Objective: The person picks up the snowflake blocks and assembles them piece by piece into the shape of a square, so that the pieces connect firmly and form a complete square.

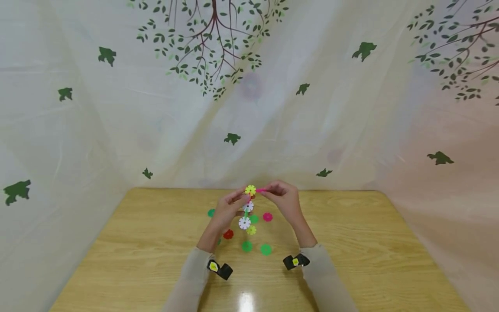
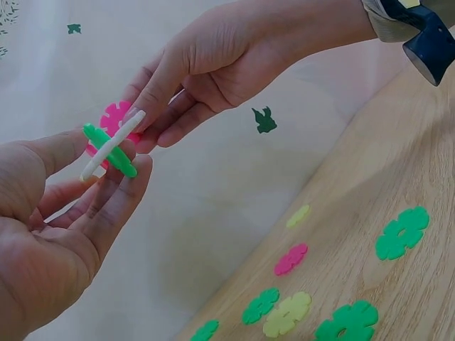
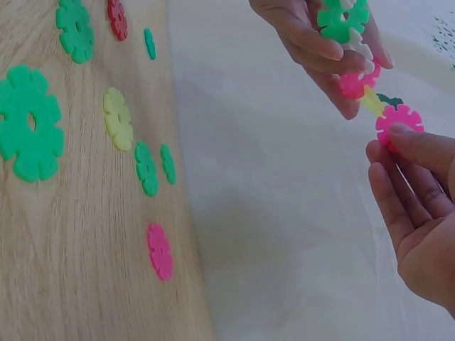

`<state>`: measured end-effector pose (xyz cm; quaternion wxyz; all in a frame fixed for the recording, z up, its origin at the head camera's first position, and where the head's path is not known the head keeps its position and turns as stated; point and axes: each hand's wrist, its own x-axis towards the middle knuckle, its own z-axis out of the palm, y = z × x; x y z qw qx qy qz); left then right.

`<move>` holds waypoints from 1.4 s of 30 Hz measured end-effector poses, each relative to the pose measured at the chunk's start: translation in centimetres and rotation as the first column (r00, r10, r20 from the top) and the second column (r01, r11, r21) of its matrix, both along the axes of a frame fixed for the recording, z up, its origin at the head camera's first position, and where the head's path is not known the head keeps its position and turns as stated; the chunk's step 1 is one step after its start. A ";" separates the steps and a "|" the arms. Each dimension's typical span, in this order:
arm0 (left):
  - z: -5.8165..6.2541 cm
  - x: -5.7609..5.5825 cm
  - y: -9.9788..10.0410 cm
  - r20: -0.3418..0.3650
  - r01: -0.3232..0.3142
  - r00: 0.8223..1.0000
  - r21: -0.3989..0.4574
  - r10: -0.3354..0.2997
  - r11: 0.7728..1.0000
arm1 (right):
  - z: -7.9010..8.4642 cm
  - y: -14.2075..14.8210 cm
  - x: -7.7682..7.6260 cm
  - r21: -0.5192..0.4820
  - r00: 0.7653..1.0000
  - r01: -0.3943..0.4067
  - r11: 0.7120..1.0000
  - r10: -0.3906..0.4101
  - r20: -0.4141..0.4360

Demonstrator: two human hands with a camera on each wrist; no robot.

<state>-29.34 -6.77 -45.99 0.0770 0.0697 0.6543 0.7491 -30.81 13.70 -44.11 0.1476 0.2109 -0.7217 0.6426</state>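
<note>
My left hand [image 1: 226,210] holds a chain of slotted plastic snowflake discs above the table. In the head view, the chain shows a yellow disc [image 1: 250,190] at its top and a white disc [image 1: 244,223] at its lower end. A green disc [image 3: 343,18] and a pink one sit between in the right wrist view. My right hand [image 1: 283,199] pinches another pink disc [image 3: 399,122] between thumb and fingers. That disc meets the yellow disc's edge; whether their slots interlock I cannot tell.
Loose discs lie on the wooden table [image 1: 351,234] below my hands: a red disc [image 1: 228,234], a pink disc [image 1: 267,217], a yellow disc [image 3: 118,119] and several green ones, including a green disc [image 1: 266,249] near my right wrist. A printed curtain [image 1: 273,143] hangs behind the table.
</note>
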 end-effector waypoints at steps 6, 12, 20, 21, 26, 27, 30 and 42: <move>0.0 0.2 0.0 -0.002 0.000 1.000 -0.013 0.000 1.000 | -0.2 0.1 -0.1 -0.024 1.000 -0.003 1.000 0.004 0.004; 0.0 0.2 0.0 -0.005 0.012 1.000 -0.034 -0.012 0.999 | -0.4 0.1 0.0 -0.053 1.000 -0.012 0.999 0.014 0.027; -0.1 0.3 0.2 -0.001 0.031 1.000 -0.031 -0.031 0.999 | -0.4 0.1 0.1 -0.059 0.999 -0.021 0.998 0.023 0.032; 0.0 0.4 0.3 -0.005 0.032 0.999 -0.028 -0.032 0.999 | -0.4 0.1 0.1 -0.062 0.999 -0.021 0.998 0.023 0.033; 0.1 0.5 0.6 -0.034 0.047 0.998 -0.022 -0.048 0.999 | -0.3 0.1 0.0 -0.068 1.000 -0.014 0.998 0.015 0.026; 0.1 0.6 0.6 -0.039 0.049 0.998 -0.020 -0.050 0.999 | -0.2 0.1 0.0 -0.067 1.000 -0.010 0.998 0.012 0.024; 0.1 0.6 0.6 -0.049 0.042 0.998 -0.014 -0.043 0.999 | -0.1 0.0 0.1 -0.068 1.000 -0.006 0.998 0.007 0.018; 0.2 0.4 0.2 -0.030 0.139 0.990 -0.058 -0.141 0.989 | -1.1 -0.8 -0.3 -0.010 0.996 -0.060 0.998 0.061 0.065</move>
